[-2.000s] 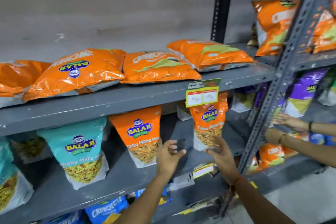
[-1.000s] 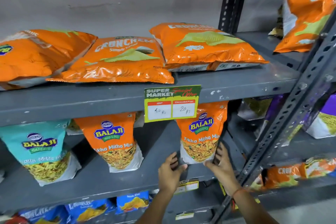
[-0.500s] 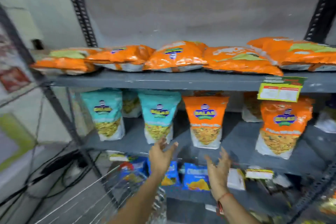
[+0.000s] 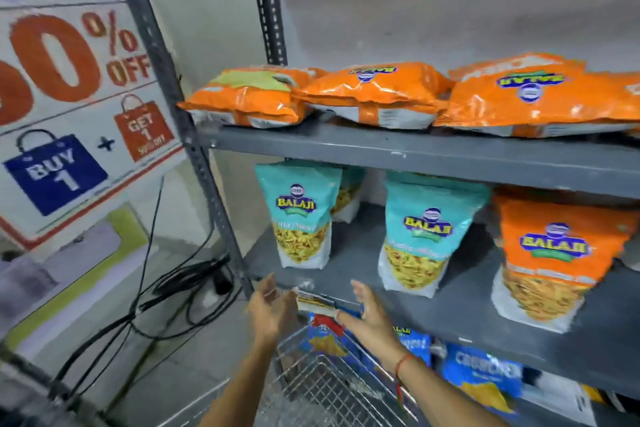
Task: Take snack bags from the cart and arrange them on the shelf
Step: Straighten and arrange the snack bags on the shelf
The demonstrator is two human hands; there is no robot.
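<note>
Both hands hover empty above the wire cart [image 4: 322, 388], palms facing each other: the left hand [image 4: 272, 310] with fingers spread, the right hand [image 4: 367, 314] likewise open. Teal snack bags [image 4: 299, 215] stand upright on the middle shelf [image 4: 467, 319] beside an orange bag [image 4: 550, 253]. More orange bags [image 4: 374, 94] lie flat on the shelf above.

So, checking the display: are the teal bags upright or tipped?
Upright. Both front teal bags stand on their bases on the middle shelf, logos facing out.
</note>
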